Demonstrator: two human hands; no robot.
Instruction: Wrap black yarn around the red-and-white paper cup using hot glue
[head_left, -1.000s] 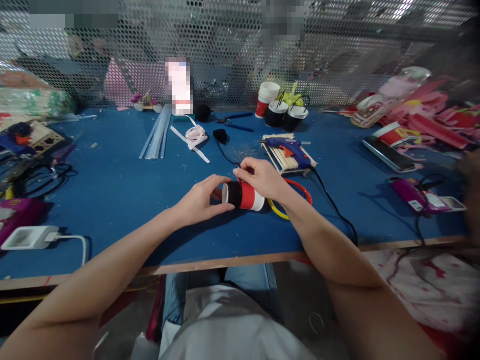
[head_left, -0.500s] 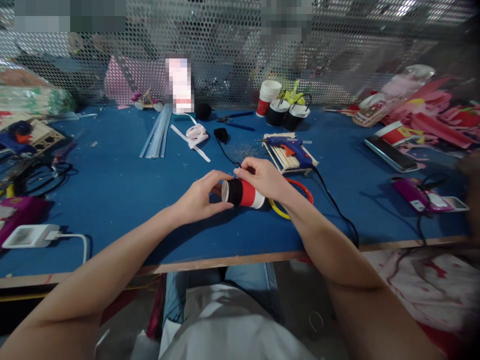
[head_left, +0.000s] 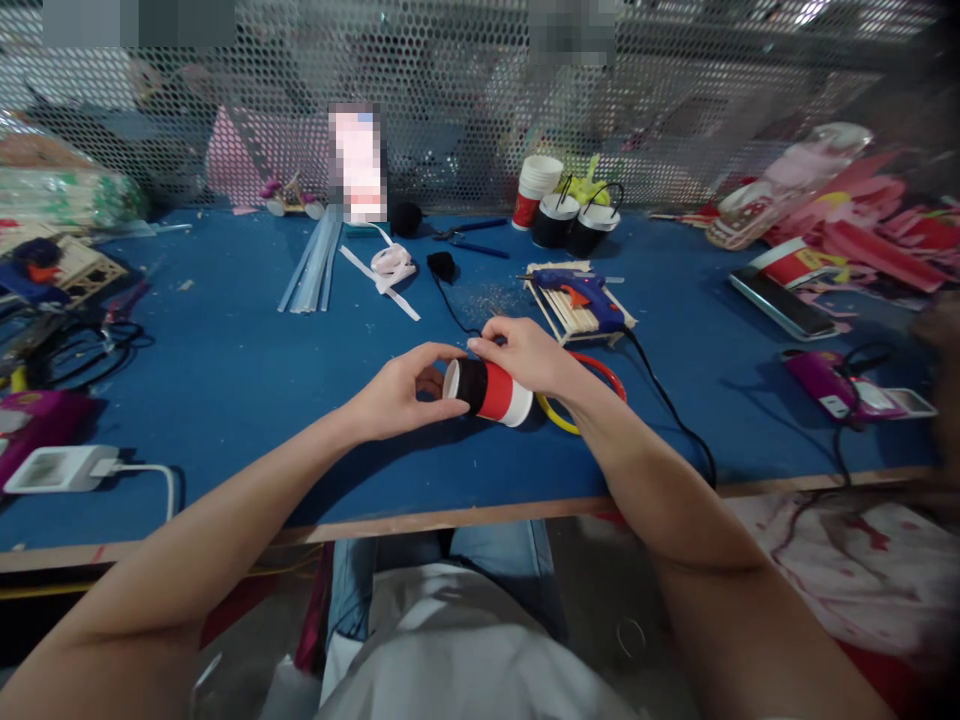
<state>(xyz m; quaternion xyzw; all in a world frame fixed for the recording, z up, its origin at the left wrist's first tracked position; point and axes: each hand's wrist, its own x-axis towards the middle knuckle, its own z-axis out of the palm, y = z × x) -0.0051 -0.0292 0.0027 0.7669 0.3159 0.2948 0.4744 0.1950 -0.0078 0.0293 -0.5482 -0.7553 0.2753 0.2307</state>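
A red-and-white paper cup (head_left: 498, 392) lies on its side just above the blue table, with a black band of yarn around the part near its rim. My left hand (head_left: 401, 390) grips the cup at its open end, thumb below and fingers above. Over the cup's upper side, my right hand (head_left: 517, 350) is closed in a pinch on the black yarn (head_left: 459, 318). That yarn trails back to a small black ball (head_left: 442, 265) on the table. A red and yellow ring (head_left: 561, 415) lies partly under my right wrist.
A blue glue gun (head_left: 581, 290) rests on a wooden-stick rack, its cable running to the front edge. Behind stand stacked paper cups (head_left: 538, 190), two black-wrapped cups (head_left: 574, 228) and pliers (head_left: 472, 245). White ribbon (head_left: 391, 265) and glue sticks (head_left: 311, 265) lie left; a phone (head_left: 784, 300) lies right.
The cup has tilted slightly, its base end lower and a little further right. Both hands keep nearly the same place.
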